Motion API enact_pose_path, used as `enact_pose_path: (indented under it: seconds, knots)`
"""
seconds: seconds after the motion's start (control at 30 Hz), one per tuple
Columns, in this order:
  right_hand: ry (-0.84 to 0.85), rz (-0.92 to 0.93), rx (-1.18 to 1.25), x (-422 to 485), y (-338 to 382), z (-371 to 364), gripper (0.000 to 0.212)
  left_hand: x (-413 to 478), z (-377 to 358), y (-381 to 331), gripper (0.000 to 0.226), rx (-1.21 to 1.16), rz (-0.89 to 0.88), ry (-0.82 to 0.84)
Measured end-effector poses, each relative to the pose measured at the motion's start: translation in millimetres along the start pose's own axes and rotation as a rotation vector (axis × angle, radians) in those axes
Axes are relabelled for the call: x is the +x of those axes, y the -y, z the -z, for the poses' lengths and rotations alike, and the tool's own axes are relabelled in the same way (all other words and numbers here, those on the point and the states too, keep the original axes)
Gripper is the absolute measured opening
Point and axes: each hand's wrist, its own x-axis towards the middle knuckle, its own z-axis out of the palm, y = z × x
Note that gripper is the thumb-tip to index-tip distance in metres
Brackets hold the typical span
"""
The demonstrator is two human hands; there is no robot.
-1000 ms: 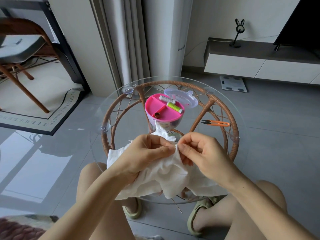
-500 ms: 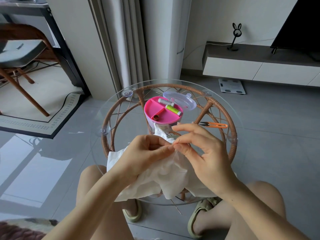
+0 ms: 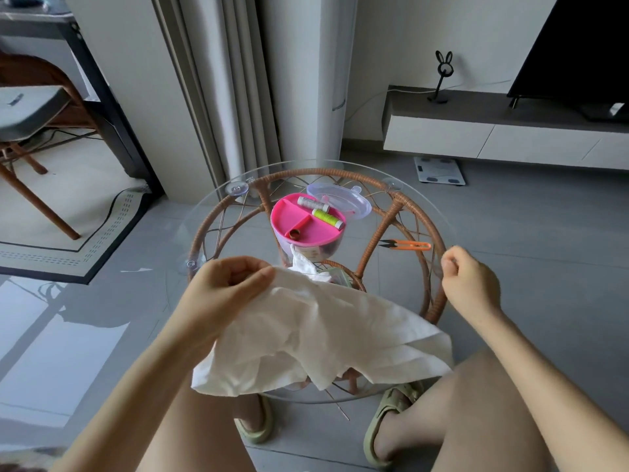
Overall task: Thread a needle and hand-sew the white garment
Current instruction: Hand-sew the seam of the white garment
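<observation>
The white garment point(image 3: 316, 338) lies crumpled over the near part of the round glass table point(image 3: 218, 212). My left hand point(image 3: 228, 287) grips its upper edge between thumb and fingers. My right hand point(image 3: 471, 284) is drawn out to the right, away from the cloth, its fingertips pinched together near the table's right rim. The needle and thread are too fine to make out. A pink sewing box point(image 3: 306, 224) with a grey spool point(image 3: 311, 203) and a green spool point(image 3: 327, 218) stands behind the garment.
The clear lid point(image 3: 340, 202) lies behind the pink box. Orange thread snips point(image 3: 406, 246) rest on the glass at the right. A rattan frame point(image 3: 381, 229) shows under the glass. My knees and sandalled feet are below the table's near edge.
My right hand has left the seam beside my left hand and swung out to the right and up. My left hand keeps its hold on the cloth, which now spreads wider.
</observation>
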Motion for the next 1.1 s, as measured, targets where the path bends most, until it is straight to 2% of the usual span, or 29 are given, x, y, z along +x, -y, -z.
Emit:
enact_pose_path:
  seconds: [0.07,0.13,0.27,0.33,0.43,0.6,0.83,0.9,1.0,1.1]
  knots:
    - [-0.088,-0.001,0.027,-1,9,4,0.008,-2,3,-2,0.02,-0.008,0.001,0.005]
    - [-0.099,0.153,0.135,-12,34,7,0.008,-3,3,-5,0.02,-0.021,0.004,0.026]
    - [0.059,0.511,0.441,-52,92,15,0.025,-5,-3,-8,0.018,-0.046,0.007,0.077]
    - [0.119,0.634,0.456,-66,110,15,0.026,-5,-5,-8,0.018,-0.05,0.012,0.089]
    - [0.089,0.73,0.401,-76,120,6,0.022,-6,-8,-10,0.017,-0.06,0.017,0.094]
    - [0.088,0.762,0.467,-77,116,2,0.028,-6,-9,-14,0.013,-0.075,0.016,0.11]
    - [0.224,0.693,0.54,-76,119,10,0.026,-7,-11,-17,0.013,-0.061,0.009,0.142]
    - [0.374,0.554,0.71,-73,122,21,0.014,-7,-12,-17,0.014,-0.05,0.005,0.146]
    - [0.559,0.356,1.076,-68,124,49,0.014,-7,-12,-16,0.015,-0.027,0.004,0.153]
    - [0.719,0.359,1.402,-64,127,83,0.022,-6,-13,-15,0.014,0.0,0.004,0.148]
